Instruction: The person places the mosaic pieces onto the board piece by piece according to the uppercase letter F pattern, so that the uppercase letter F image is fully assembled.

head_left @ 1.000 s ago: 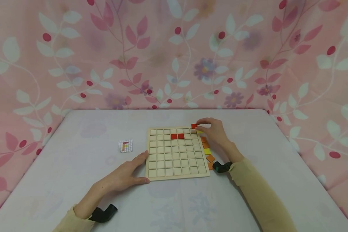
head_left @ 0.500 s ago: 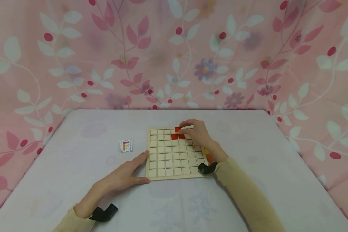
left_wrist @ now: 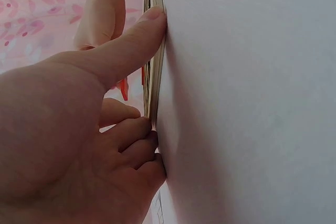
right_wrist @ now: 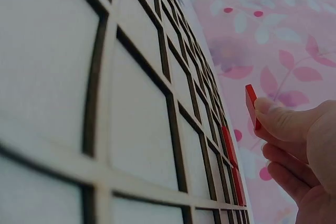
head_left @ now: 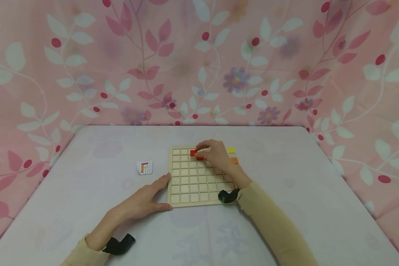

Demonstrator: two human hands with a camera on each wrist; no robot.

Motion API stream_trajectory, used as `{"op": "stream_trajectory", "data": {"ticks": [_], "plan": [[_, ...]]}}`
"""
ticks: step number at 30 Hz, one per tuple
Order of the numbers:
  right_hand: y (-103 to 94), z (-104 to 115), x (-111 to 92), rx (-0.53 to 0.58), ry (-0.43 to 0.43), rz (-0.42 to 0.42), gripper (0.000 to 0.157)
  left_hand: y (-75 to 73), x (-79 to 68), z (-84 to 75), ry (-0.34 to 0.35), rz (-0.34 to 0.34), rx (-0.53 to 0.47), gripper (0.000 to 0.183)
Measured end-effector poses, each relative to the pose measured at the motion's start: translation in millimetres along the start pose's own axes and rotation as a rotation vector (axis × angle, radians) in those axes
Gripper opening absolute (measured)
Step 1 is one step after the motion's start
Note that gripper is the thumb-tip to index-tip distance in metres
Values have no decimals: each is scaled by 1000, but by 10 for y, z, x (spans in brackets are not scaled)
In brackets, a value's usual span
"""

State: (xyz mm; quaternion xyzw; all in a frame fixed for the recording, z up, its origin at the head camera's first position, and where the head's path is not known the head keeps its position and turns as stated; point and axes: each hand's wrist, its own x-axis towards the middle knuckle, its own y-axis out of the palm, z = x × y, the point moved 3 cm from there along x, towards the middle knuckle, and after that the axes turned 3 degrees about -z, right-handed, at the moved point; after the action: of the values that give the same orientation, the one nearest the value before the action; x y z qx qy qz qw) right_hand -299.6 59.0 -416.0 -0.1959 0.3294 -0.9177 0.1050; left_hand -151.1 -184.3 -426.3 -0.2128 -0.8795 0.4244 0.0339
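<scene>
Right hand (head_left: 217, 155) over far part of the wooden grid board (head_left: 189, 181), gripping a red tile (right_wrist: 251, 106) between thumb and fingers; right wrist view shows that tile raised clear of the board, face tilted, not in a cell. Two more red tiles (right_wrist: 239, 184) sit in adjoining cells toward the board's far edge; head view has them mostly behind the right hand. Left hand (head_left: 141, 201) open, nothing gripped: index finger touches board's left edge, thumb spread to its near-left corner. Left wrist view confirms thumb against the board's side, other fingers bent a bit beside the same edge. Loose stock is right of the board: yellow tile (head_left: 231, 150) just beside its far-right corner, orange tile (head_left: 234, 160) just beside the right edge, a bit nearer. Anything lower along that edge is hidden by the right arm. Small gridded card (head_left: 144, 167) with a red, orange and yellow pattern lies left of the board, apart from it. Board is flat on a white-covered table (head_left: 186, 236); pink floral backdrop (head_left: 183, 66) stands beyond the board. Dark wrist unit (head_left: 228, 196) on the right arm hangs over board's near-right corner.
</scene>
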Motion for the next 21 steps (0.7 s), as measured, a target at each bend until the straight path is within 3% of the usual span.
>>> {"op": "stream_trajectory", "data": {"ticks": [7, 21], "plan": [[75, 38, -27, 22, 17, 12, 18, 2, 4, -5, -4, 1, -7, 101], [135, -73, -74, 34, -54, 33, 24, -6, 3, -13, 6, 3, -9, 100]]}}
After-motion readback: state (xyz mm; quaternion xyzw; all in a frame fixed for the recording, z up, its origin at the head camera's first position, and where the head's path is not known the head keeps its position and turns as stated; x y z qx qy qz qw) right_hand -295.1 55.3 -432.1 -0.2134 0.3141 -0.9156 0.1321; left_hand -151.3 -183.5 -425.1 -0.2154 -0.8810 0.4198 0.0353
